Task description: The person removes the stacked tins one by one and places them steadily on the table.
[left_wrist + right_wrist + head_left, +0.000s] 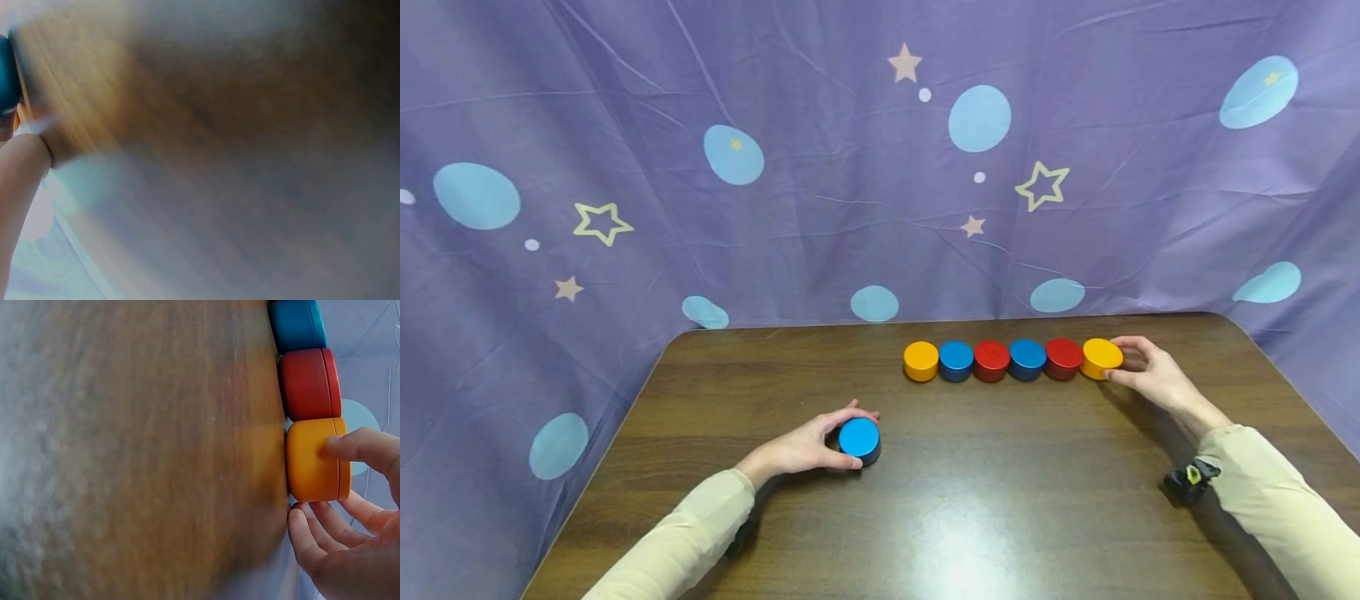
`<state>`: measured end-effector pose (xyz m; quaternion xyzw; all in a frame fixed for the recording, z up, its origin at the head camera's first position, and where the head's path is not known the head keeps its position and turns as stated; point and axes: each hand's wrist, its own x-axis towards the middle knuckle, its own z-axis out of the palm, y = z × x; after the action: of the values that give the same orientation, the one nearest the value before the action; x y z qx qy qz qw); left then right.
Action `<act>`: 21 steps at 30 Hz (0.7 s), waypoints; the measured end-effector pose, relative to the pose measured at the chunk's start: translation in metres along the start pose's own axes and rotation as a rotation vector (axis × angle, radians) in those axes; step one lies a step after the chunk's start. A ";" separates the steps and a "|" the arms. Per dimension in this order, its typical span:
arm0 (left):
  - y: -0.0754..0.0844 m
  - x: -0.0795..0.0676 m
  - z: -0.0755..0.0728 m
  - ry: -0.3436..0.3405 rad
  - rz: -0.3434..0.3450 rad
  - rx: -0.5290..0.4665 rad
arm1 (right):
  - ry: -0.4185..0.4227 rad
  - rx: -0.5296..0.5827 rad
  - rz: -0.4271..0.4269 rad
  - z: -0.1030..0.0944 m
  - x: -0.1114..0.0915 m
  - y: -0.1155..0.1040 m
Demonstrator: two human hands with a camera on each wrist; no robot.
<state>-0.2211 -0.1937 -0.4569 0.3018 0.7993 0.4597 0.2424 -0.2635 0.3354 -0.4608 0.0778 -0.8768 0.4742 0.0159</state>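
Observation:
My left hand point(808, 447) grips a round blue lidded tin point(859, 441) between thumb and fingers, left of the table's middle. In the left wrist view only a sliver of the blue tin point(7, 75) shows at the left border. At the far right of a row of tins, my right hand point(1157, 379) holds a yellow tin point(1102, 358), its thumb point(356, 447) on the side wall and the other fingers around the outer side. That yellow tin touches the red tin point(309, 384) beside it; a lid seam shows on both.
Leftward from there, the row continues along the back of the wooden table point(985, 475) with a blue tin point(1027, 358), a red tin point(992, 360), a blue tin point(956, 360) and a yellow tin point(921, 361). Behind the table hangs a purple patterned curtain point(820, 250).

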 end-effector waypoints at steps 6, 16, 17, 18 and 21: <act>-0.001 0.000 0.001 0.001 0.016 0.000 | -0.007 0.009 0.007 0.000 0.001 0.003; -0.001 0.001 0.000 0.002 0.012 0.008 | -0.026 -0.009 0.029 -0.002 0.002 0.001; -0.001 0.001 0.000 0.002 0.011 0.007 | -0.031 -0.005 0.032 -0.003 0.001 0.000; -0.001 0.001 0.000 0.002 0.012 0.005 | -0.034 0.003 0.034 -0.003 0.000 -0.001; -0.001 0.000 0.001 0.007 0.017 0.004 | -0.038 0.046 0.030 -0.004 -0.004 -0.002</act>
<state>-0.2205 -0.1936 -0.4580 0.3075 0.7985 0.4612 0.2347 -0.2596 0.3384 -0.4574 0.0741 -0.8669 0.4929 -0.0094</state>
